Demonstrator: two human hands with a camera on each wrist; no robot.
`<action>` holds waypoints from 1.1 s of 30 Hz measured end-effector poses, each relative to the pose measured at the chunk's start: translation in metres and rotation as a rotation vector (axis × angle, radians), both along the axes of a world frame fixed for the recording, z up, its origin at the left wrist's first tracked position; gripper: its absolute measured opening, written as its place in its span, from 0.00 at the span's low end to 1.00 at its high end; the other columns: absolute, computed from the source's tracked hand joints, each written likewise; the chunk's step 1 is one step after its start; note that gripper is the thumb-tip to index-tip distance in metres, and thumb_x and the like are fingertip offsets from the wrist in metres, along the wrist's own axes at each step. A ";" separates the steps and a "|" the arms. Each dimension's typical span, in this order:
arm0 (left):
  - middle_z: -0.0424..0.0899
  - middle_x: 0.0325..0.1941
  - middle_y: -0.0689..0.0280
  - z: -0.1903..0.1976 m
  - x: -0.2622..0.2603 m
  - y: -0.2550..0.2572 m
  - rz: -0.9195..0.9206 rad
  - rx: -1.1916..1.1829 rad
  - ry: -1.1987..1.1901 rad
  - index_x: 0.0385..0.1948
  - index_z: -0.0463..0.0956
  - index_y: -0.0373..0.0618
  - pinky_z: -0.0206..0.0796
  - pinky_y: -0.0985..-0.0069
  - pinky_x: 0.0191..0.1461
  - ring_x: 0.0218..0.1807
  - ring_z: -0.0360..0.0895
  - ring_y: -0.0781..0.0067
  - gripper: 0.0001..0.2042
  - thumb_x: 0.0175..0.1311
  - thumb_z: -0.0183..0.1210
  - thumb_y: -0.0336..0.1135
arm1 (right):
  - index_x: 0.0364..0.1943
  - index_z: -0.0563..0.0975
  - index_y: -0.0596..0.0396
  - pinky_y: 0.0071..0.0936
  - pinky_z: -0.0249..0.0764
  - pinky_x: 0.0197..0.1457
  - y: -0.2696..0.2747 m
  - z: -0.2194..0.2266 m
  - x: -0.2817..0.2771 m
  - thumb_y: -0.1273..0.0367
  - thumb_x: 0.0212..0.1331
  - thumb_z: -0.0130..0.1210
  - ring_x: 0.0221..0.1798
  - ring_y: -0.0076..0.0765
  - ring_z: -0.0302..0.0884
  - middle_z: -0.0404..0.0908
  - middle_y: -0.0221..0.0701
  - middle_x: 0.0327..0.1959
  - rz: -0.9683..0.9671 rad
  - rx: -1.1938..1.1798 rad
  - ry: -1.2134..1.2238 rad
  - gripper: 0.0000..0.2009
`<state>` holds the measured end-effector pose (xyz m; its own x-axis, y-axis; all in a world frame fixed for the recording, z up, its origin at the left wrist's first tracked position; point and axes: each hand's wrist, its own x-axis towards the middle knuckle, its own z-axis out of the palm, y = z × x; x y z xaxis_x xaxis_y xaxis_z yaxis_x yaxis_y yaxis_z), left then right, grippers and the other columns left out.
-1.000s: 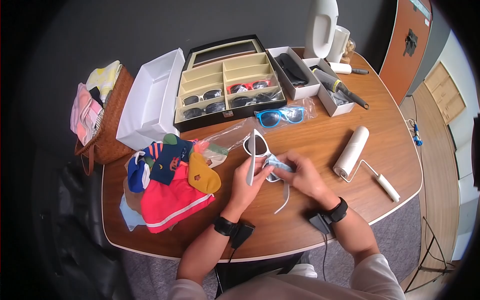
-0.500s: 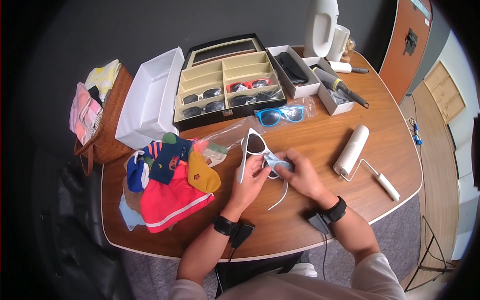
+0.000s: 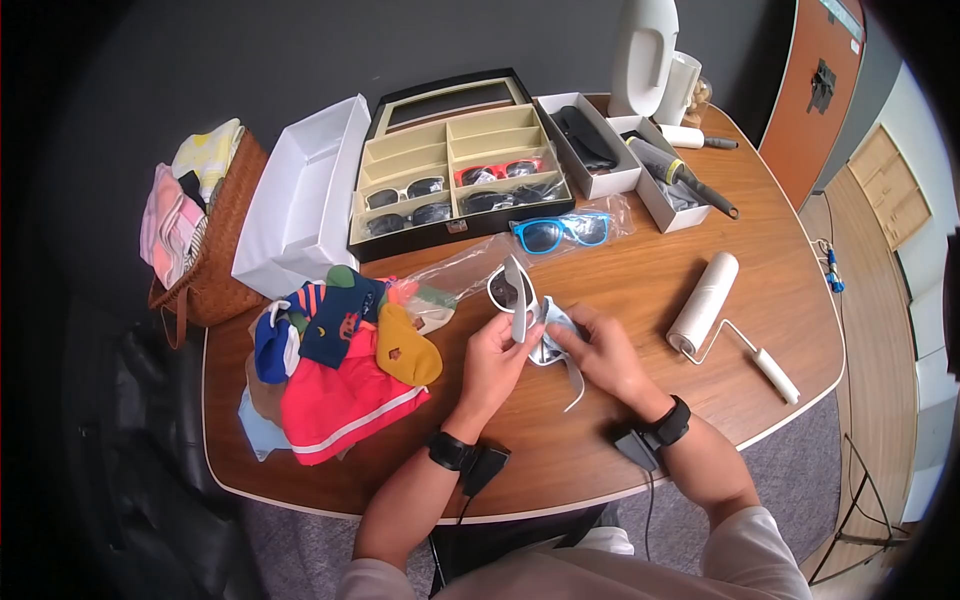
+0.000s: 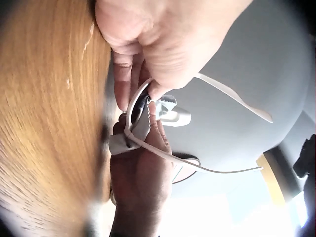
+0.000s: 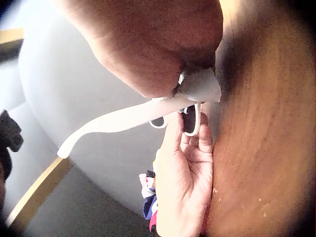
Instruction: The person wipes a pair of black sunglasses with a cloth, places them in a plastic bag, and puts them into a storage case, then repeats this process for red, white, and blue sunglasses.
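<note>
White-framed sunglasses (image 3: 529,300) with dark lenses are held between both hands above the table, temples unfolded toward the person. The left hand (image 3: 492,368) pinches the frame near its middle. A light blue cloth (image 3: 557,318) is pinched by the right hand (image 3: 612,358) around the lens on that side. In the left wrist view the cloth (image 4: 123,144) wraps the frame edge, and a white temple (image 4: 234,94) sticks out. The right wrist view shows the cloth (image 5: 201,88) under the right fingers, with the left hand (image 5: 185,182) beyond, gripping the frame.
Socks and red clothing (image 3: 340,400) lie piled at left, near a white box (image 3: 300,200) and a wicker basket (image 3: 225,225). Behind are a sunglasses case (image 3: 405,150) and bagged blue sunglasses (image 3: 560,233). A lint roller (image 3: 704,300) lies at right; smaller boxes (image 3: 610,183) stand farther back.
The sunglasses have turned in the hands, with the left-side temple swinging right across the lens. The right fingers and the cloth have shifted slightly on the other lens.
</note>
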<state>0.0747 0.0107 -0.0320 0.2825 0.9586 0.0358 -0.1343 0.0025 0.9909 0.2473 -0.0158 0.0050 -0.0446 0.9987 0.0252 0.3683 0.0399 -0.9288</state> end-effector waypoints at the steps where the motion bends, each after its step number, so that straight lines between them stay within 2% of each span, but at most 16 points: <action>1: 0.84 0.38 0.69 -0.001 0.000 0.000 -0.003 0.000 -0.003 0.46 0.76 0.33 0.70 0.85 0.41 0.40 0.75 0.89 0.10 0.68 0.59 0.29 | 0.37 0.80 0.63 0.27 0.70 0.34 0.000 -0.002 0.000 0.69 0.62 0.60 0.29 0.26 0.74 0.79 0.37 0.29 -0.013 0.001 0.014 0.09; 4: 0.84 0.40 0.68 -0.006 -0.001 0.002 -0.022 0.017 0.015 0.47 0.76 0.32 0.71 0.84 0.44 0.42 0.77 0.87 0.11 0.68 0.59 0.30 | 0.36 0.80 0.63 0.27 0.71 0.32 0.001 -0.009 -0.001 0.67 0.61 0.61 0.27 0.26 0.73 0.80 0.37 0.27 -0.066 0.046 0.041 0.10; 7: 0.83 0.42 0.67 0.003 0.001 -0.002 -0.032 0.011 -0.048 0.48 0.76 0.32 0.71 0.83 0.47 0.44 0.78 0.84 0.12 0.69 0.58 0.31 | 0.35 0.81 0.62 0.27 0.71 0.32 0.000 0.003 -0.003 0.67 0.58 0.64 0.27 0.25 0.74 0.80 0.37 0.26 -0.108 -0.070 -0.001 0.10; 13: 0.82 0.47 0.64 0.012 -0.003 -0.001 -0.180 -0.006 0.003 0.49 0.75 0.32 0.70 0.82 0.52 0.49 0.78 0.82 0.11 0.69 0.56 0.27 | 0.34 0.77 0.60 0.29 0.73 0.35 0.002 -0.011 -0.002 0.69 0.52 0.68 0.29 0.29 0.75 0.79 0.36 0.27 -0.038 0.005 0.016 0.12; 19: 0.82 0.47 0.64 0.009 0.000 -0.003 -0.133 -0.028 -0.044 0.51 0.73 0.33 0.70 0.81 0.53 0.49 0.78 0.80 0.12 0.68 0.56 0.24 | 0.36 0.73 0.58 0.31 0.73 0.37 0.000 -0.005 -0.003 0.70 0.52 0.67 0.31 0.35 0.75 0.77 0.36 0.29 0.049 0.009 -0.027 0.13; 22: 0.82 0.48 0.62 0.001 0.001 -0.002 -0.143 0.021 -0.052 0.53 0.71 0.34 0.71 0.80 0.51 0.48 0.79 0.79 0.13 0.70 0.55 0.27 | 0.36 0.73 0.58 0.32 0.72 0.37 0.000 -0.007 -0.003 0.70 0.52 0.66 0.31 0.35 0.74 0.76 0.36 0.29 0.049 0.015 -0.009 0.13; 25: 0.81 0.48 0.63 0.000 -0.001 -0.001 -0.129 0.023 -0.007 0.51 0.72 0.33 0.70 0.80 0.54 0.51 0.77 0.79 0.12 0.68 0.55 0.23 | 0.36 0.74 0.59 0.31 0.72 0.36 -0.001 -0.006 -0.003 0.70 0.54 0.66 0.31 0.34 0.74 0.76 0.37 0.28 0.048 0.004 -0.016 0.12; 29: 0.84 0.41 0.64 -0.008 -0.001 0.002 -0.069 0.074 0.051 0.47 0.74 0.33 0.73 0.80 0.46 0.43 0.80 0.80 0.10 0.66 0.59 0.25 | 0.36 0.75 0.60 0.30 0.71 0.35 0.000 -0.010 -0.003 0.70 0.57 0.64 0.29 0.33 0.73 0.76 0.37 0.27 0.083 0.018 0.053 0.10; 31: 0.83 0.40 0.66 0.003 -0.001 0.001 -0.049 0.087 0.131 0.44 0.75 0.34 0.72 0.82 0.45 0.42 0.79 0.82 0.08 0.66 0.59 0.25 | 0.35 0.76 0.60 0.30 0.71 0.34 0.000 -0.014 -0.003 0.70 0.59 0.62 0.29 0.32 0.73 0.76 0.37 0.26 0.101 0.060 0.100 0.08; 32: 0.83 0.34 0.68 0.011 0.000 -0.002 -0.021 0.073 0.138 0.41 0.77 0.34 0.71 0.82 0.39 0.36 0.78 0.84 0.07 0.65 0.61 0.27 | 0.35 0.76 0.60 0.30 0.71 0.34 -0.001 -0.013 -0.004 0.70 0.60 0.61 0.29 0.32 0.73 0.77 0.37 0.27 0.101 0.055 0.078 0.08; 33: 0.83 0.33 0.68 0.019 -0.001 -0.003 -0.021 0.037 0.179 0.40 0.77 0.34 0.70 0.82 0.38 0.35 0.77 0.84 0.07 0.65 0.62 0.28 | 0.36 0.76 0.60 0.30 0.71 0.34 -0.002 -0.009 -0.005 0.70 0.61 0.61 0.29 0.31 0.73 0.77 0.37 0.27 0.101 0.050 0.057 0.08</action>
